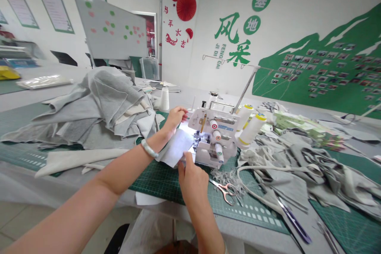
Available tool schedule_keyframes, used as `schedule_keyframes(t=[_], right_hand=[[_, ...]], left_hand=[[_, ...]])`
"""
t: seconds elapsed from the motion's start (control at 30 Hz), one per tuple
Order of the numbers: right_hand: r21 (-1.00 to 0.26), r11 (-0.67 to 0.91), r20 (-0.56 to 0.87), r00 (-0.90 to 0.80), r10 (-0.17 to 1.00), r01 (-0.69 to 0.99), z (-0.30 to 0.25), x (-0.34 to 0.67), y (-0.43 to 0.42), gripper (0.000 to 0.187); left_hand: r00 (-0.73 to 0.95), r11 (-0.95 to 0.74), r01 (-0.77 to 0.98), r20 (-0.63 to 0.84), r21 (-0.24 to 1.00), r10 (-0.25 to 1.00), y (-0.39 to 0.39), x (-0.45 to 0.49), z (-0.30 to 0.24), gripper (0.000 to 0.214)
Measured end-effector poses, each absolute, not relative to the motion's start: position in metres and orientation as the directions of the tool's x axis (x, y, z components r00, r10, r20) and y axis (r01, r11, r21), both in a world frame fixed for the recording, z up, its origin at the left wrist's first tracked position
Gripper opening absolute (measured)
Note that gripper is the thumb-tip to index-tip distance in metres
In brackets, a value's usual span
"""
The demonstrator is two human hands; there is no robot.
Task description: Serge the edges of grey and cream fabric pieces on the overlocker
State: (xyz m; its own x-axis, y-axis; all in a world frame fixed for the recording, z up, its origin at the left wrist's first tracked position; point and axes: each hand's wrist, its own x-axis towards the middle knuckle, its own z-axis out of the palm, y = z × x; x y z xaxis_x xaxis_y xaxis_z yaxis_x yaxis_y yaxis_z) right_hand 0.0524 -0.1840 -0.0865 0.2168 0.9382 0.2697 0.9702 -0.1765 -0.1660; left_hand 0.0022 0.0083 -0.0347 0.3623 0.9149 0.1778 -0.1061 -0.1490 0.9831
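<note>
- Work looks under way: a pale grey fabric piece (176, 149) lies at the 9 o'clock side of the overlock machine (212, 135), reaching its lit needle area; its seam isn't visibly finished.
- Left hand (176, 120), at the piece's 12 o'clock: fingers bent; grip can't be told.
- Right hand (194, 176), at its 5 o'clock: thumb and forefinger near together by the edge, pinch uncertain.
- Fabric heaps at 10 (104, 99) and 3 o'clock (336, 170): sewn or unsewn, unclear.

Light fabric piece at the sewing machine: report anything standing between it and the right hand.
Nothing visible: the right hand is at the near edge of the light fabric piece; the scissors lie off to the right.
</note>
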Motion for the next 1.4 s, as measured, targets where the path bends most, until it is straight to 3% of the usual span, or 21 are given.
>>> schedule_keyframes(t=[0.07,0.17,0.23,0.3,0.7,0.83,1.2,1.4], right_hand=[[-0.17,-0.17,0.27,0.212,0.939,0.971,-0.085,0.053,-0.186,0.021],[-0.18,-0.179,0.266,0.223,0.938,0.967,-0.083,0.054,-0.189,0.021],[-0.191,-0.184,0.265,0.231,0.936,0.964,-0.083,0.055,-0.192,0.02],[-0.203,-0.187,0.268,0.238,0.933,0.961,-0.083,0.057,-0.195,0.018],[-0.196,-0.148,0.348,0.21,0.914,0.969,-0.088,0.07,-0.201,0.024],[-0.215,-0.109,0.373,0.185,0.909,0.97,-0.091,0.073,-0.2,0.037],[-0.268,-0.101,0.337,0.192,0.922,0.958,-0.1,0.077,-0.197,0.057],[-0.252,-0.151,0.332,0.232,0.914,0.956,-0.1,0.073,-0.196,0.048]], left_hand=[[0.351,-0.379,0.04,0.342,0.924,0.872,-0.01,-0.018,-0.048,0.01],[0.665,-0.722,0.169,0.463,0.671,0.586,-0.033,-0.042,-0.062,0.015],[0.77,-0.814,0.151,0.449,0.561,0.453,-0.043,-0.051,-0.066,0.022],[0.792,-0.856,0.159,0.454,0.492,0.408,-0.048,-0.055,-0.068,0.026],[0.752,-0.87,0.409,0.439,0.275,0.492,-0.071,-0.043,-0.069,0.027],[0.727,-0.847,0.477,0.436,0.234,0.53,-0.081,-0.039,-0.066,0.027],[0.665,-0.815,0.495,0.472,0.3,0.578,-0.072,-0.038,-0.066,0.02],[0.712,-0.855,0.348,0.485,0.384,0.507,-0.064,-0.035,-0.065,0.021]])
